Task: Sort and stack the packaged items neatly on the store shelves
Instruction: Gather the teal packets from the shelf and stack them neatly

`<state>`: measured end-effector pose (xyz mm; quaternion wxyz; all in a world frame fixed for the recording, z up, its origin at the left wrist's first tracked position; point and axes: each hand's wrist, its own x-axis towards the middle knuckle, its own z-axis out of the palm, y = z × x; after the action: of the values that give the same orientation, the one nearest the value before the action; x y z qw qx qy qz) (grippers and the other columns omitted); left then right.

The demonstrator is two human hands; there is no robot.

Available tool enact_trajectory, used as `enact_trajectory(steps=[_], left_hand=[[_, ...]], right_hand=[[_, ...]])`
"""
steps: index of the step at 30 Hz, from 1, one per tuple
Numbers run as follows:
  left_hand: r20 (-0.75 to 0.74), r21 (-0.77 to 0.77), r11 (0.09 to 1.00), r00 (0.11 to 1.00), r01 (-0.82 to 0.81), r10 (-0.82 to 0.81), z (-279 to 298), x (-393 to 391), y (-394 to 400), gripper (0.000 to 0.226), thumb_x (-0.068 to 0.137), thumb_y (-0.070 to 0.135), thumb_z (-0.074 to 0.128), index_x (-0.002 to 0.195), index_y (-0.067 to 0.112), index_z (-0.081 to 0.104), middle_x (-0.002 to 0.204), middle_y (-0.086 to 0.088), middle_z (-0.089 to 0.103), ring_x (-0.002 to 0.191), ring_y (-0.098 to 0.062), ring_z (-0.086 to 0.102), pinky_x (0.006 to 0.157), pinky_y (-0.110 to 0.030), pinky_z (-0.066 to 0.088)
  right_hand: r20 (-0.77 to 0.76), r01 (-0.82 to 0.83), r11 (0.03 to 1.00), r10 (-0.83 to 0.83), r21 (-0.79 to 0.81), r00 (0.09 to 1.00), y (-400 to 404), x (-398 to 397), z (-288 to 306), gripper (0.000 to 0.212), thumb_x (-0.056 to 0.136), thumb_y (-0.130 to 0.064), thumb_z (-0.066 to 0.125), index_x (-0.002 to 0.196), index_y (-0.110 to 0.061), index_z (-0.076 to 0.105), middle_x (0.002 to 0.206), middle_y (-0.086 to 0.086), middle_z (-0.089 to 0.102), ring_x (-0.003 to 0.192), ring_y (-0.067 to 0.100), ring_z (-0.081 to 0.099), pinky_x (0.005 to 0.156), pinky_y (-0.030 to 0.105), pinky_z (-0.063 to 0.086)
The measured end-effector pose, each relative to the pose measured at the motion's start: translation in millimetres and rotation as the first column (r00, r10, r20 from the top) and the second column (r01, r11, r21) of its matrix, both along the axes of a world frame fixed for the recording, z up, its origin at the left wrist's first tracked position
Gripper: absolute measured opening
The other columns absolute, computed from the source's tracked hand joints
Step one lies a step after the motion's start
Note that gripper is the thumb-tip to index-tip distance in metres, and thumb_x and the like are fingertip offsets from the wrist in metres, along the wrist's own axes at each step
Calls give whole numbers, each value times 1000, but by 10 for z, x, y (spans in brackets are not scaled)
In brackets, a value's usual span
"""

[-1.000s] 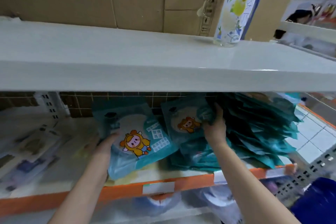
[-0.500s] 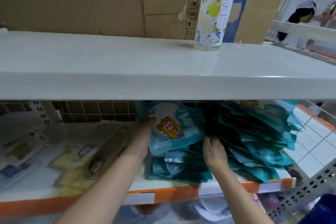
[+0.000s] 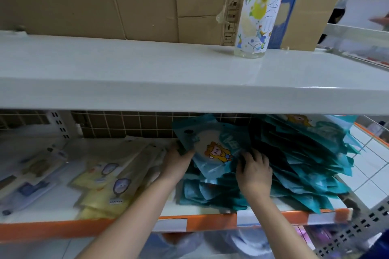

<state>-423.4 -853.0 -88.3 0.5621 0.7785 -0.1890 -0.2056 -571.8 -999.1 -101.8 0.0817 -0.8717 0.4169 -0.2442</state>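
Note:
A teal packet [image 3: 212, 149] with an orange cartoon figure stands tilted at the left end of a leaning row of teal packets [image 3: 305, 162] on the lower shelf [image 3: 63, 202]. My left hand [image 3: 177, 161] grips that packet's left edge. On its right side my right hand [image 3: 253, 169] rests with curled fingers, pressing against the row. More teal packets [image 3: 202, 193] lie flat beneath my hands.
Yellow packets [image 3: 105, 185] and pale blue ones [image 3: 27, 187] lie flat on the shelf's left part. The white upper shelf [image 3: 168, 82] juts out overhead, carrying a clear bottle [image 3: 257, 17] and cardboard boxes [image 3: 105, 0]. An orange rail [image 3: 63, 229] edges the shelf front.
My left hand carried the cartoon packet from the shelf's middle rightward and stood it against the teal row. My right hand dropped from the row's top to the packet's right side.

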Motion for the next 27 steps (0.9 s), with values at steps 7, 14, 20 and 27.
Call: enact_trajectory(steps=[7, 14, 20, 27], left_hand=[[270, 120, 984, 958, -134, 98, 230, 305, 870, 14, 93, 26, 49, 89, 19, 60, 83, 6, 59, 77, -14, 56, 66, -27, 42], [442, 124, 930, 858, -347, 261, 415, 601, 2449, 16, 92, 21, 54, 81, 11, 61, 71, -4, 58, 73, -25, 55, 57, -31, 31], [442, 80, 925, 845, -371, 300, 436, 930, 3849, 17, 93, 21, 54, 78, 26, 61, 68, 8, 61, 63, -13, 56, 55, -25, 41], [383, 123, 835, 802, -536, 459, 255, 1223, 5451, 20, 91, 18, 55, 75, 29, 61, 72, 3, 68, 72, -17, 62, 67, -37, 48]], right_hand=[[260, -232, 972, 213, 43, 942, 571, 300, 222, 25, 83, -17, 59, 104, -7, 67, 109, 15, 64, 103, 37, 55, 84, 42, 46], [467, -472, 813, 289, 340, 836, 1839, 945, 366, 20, 92, -12, 55, 110, -14, 64, 102, 2, 66, 87, 13, 59, 72, 24, 43], [438, -529, 659, 320, 534, 840, 3004, 1586, 359, 12, 93, -21, 52, 99, -19, 61, 91, 0, 68, 85, 20, 65, 75, 41, 52], [492, -605, 471, 353, 642, 796, 4361, 2164, 230, 11, 96, -8, 50, 100, -10, 59, 87, 3, 65, 75, 15, 66, 74, 37, 52]])
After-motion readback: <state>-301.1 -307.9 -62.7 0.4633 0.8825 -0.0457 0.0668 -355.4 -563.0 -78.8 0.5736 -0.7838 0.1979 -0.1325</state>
